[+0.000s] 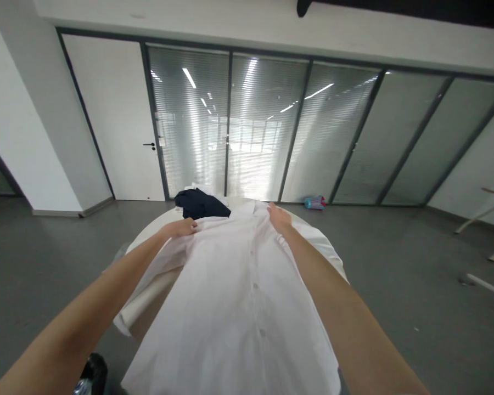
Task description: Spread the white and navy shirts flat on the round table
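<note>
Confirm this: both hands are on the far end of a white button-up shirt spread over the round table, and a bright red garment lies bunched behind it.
One detail is wrong. In the head view the bunched garment behind the white shirt is dark navy, not bright red. The left hand and right hand do rest on the shirt's far end, over the round table.

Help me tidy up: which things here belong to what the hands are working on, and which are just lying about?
In hand: white shirt, held near its collar end by the left hand and right hand; round table under it.
Lying about: dark garment at the table's far edge; small colourful object on the floor.
</note>
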A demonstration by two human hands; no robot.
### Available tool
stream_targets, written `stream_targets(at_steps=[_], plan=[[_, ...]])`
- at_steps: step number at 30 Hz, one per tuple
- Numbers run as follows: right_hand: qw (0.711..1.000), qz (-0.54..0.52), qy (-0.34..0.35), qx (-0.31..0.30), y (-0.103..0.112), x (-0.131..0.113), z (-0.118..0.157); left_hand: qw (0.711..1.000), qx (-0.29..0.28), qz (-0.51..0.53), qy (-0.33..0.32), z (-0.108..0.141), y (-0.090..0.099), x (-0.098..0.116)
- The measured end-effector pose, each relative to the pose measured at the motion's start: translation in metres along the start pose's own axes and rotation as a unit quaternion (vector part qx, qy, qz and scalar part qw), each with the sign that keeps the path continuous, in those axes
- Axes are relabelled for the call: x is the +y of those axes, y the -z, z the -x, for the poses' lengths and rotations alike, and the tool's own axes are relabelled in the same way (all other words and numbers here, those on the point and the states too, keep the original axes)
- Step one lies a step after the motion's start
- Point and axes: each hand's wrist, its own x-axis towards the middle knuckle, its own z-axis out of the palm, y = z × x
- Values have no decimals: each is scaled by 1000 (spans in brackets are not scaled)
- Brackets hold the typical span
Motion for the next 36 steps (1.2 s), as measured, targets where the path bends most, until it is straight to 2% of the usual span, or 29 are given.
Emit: stream_targets(at_steps=[2,4,6,8,11,14,16,18,22,24,28,32,34,36], plan=[[999,-3,-7,-36,-36,8,-12,998,-58,-19,15,-12,-16,-10],[998,-9,-8,-61,-61,17,-23,995,-95,-32,23,-27,-24,-11],[997,-16,-3,-74,-75,24,-33,994,-104,-36,14,-44,-28,-5],[997,-23,2,-77,-82,30,-42,996,-87,-34,-9,-62,-33,7],[997,-34,11,-71,-85,34,-50,998,-51,-32,-33,-84,-53,26],[997,-45,17,-53,-84,35,-50,998,-33,-35,-32,-96,-85,42],[997,-54,25,-39,-79,36,-48,999,-12,-41,-28,-100,-105,50],[997,-62,37,-22,-71,37,-50,998,26,-45,-24,-105,-118,57],[997,-66,35,8,-54,33,-69,993,110,-49,0,-123,-115,66],[998,-62,20,7,-53,27,-82,989,132,-60,17,-132,-110,66],[999,-48,-4,-24,-74,15,-98,986,133,-101,26,-140,-117,57],[998,-40,-30,-35,-97,8,-96,983,126,-136,17,-137,-134,49],[998,-42,-41,-34,-97,9,-94,980,135,-148,11,-135,-137,49],[997,-46,-45,-35,-88,14,-92,975,156,-159,6,-132,-136,53]])
